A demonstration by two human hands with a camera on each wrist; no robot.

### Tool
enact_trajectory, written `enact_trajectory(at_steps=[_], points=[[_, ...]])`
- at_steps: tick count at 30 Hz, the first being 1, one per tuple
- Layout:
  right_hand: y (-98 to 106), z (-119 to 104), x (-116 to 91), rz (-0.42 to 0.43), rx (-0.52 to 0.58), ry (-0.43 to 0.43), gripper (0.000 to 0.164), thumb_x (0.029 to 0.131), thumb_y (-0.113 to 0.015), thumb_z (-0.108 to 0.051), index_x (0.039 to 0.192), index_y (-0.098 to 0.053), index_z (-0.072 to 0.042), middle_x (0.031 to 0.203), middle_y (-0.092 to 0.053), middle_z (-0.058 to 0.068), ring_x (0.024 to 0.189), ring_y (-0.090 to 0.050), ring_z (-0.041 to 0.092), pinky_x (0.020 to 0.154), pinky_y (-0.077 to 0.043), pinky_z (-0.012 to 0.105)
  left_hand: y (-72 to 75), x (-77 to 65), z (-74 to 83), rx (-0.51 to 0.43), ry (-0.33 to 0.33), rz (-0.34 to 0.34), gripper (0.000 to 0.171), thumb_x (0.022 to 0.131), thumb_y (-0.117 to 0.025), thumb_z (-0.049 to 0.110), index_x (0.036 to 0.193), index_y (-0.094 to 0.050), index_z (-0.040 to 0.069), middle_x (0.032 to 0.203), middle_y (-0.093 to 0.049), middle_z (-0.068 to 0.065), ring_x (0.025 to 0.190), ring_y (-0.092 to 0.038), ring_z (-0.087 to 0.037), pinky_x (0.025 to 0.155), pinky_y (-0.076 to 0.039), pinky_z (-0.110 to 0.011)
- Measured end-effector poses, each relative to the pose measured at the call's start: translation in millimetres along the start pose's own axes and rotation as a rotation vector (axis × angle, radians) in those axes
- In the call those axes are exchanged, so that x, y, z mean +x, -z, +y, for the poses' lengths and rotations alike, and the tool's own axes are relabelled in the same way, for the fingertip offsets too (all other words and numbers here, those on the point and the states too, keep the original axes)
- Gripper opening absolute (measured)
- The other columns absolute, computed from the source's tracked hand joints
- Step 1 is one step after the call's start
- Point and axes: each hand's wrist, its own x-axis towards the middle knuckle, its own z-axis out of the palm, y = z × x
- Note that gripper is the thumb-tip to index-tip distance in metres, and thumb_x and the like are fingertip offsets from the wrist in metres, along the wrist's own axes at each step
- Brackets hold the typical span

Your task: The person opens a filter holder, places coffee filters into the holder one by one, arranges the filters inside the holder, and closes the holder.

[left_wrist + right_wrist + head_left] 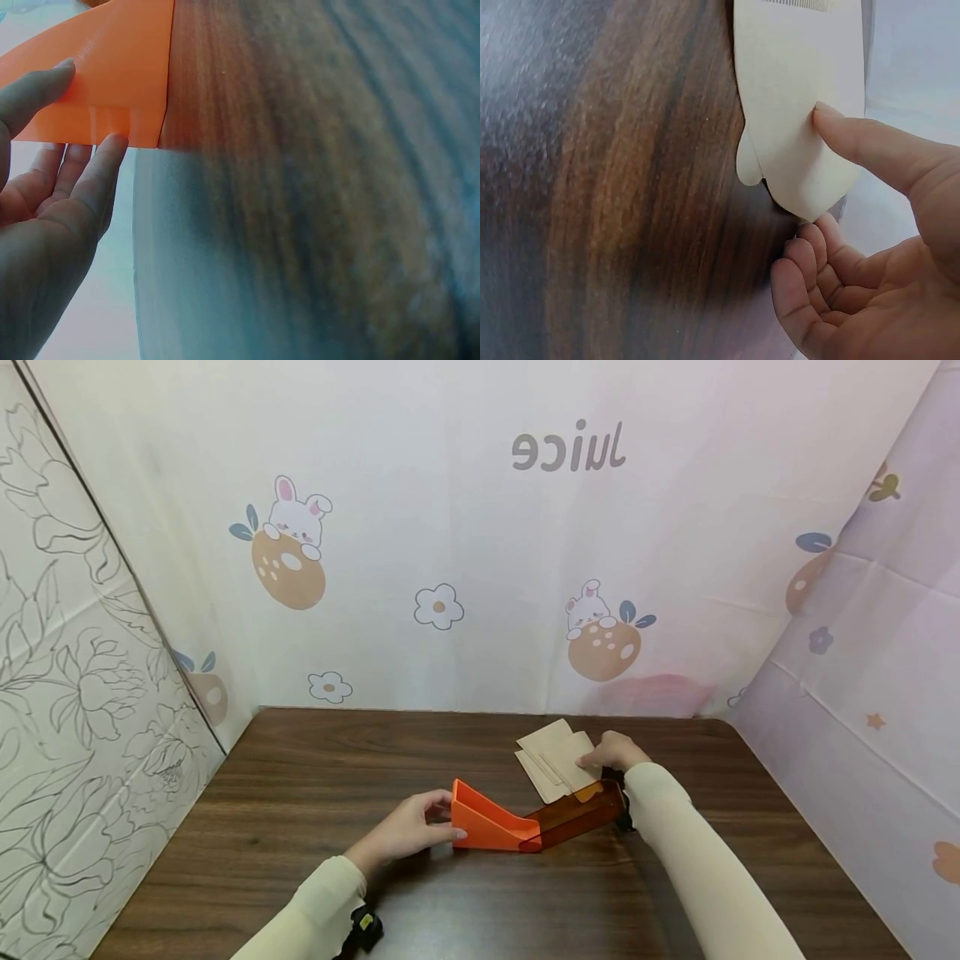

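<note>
Head | left hand (408, 824): holds orange holder (483, 827) | right hand (618, 752): pinches beige card (568, 756)

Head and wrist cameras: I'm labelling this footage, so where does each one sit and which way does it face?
Head: worn on the head, facing forward and down at the wooden table; left hand, right hand and both sleeves show.
Left wrist: worn on that wrist, facing the orange holder; the left hand shows.
Right wrist: worn on that wrist, facing the pale cards; the right hand shows.
Shared: head and left wrist both show the orange holder; head and right wrist, the pale cards.
</note>
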Motion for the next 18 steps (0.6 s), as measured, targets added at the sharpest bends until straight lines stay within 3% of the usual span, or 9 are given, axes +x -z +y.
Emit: enact_trajectory(at_steps=[9, 15, 18], points=[[-2.0, 3.8, -2.6, 0.002, 0.086, 0.005, 0.076, 0.087, -0.077, -0.028, 0.132, -0.042, 0.022, 0.121, -0.054, 0.033, 0.098, -0.057, 0.036, 0.082, -0.051, 0.047, -1.1, 0.8, -0.7, 0.000, -0.007, 0.000, 0.036, 0.089, -0.079, 0.027, 0.121, -0.066, 0.015, 0.111, -0.068, 0.006, 0.106, -0.063, -0.017, 0.095, -0.049, -0.043], [-2.3, 4.9, -5.3, 0.014, 0.152, 0.022, 0.062, 0.085, -0.079, -0.025, 0.119, -0.049, 0.018, 0.105, -0.056, 0.022, 0.087, -0.059, 0.029, 0.071, -0.054, 0.039, -0.9, 1.0, -2.2, -0.008, -0.011, 0.002, 0.036, 0.089, -0.079, 0.026, 0.120, -0.066, 0.015, 0.111, -0.068, 0.005, 0.107, -0.063, -0.018, 0.096, -0.049, -0.045], [-3.8, 6.9, -3.0, 0.021, 0.161, 0.023, 0.047, 0.084, -0.080, -0.026, 0.102, -0.055, 0.010, 0.091, -0.055, 0.014, 0.078, -0.058, 0.024, 0.067, -0.054, 0.037, -0.9, 1.1, -2.8, -0.011, -0.013, 0.001, 0.036, 0.088, -0.079, 0.026, 0.120, -0.066, 0.015, 0.110, -0.069, 0.005, 0.106, -0.063, -0.018, 0.096, -0.049, -0.045]])
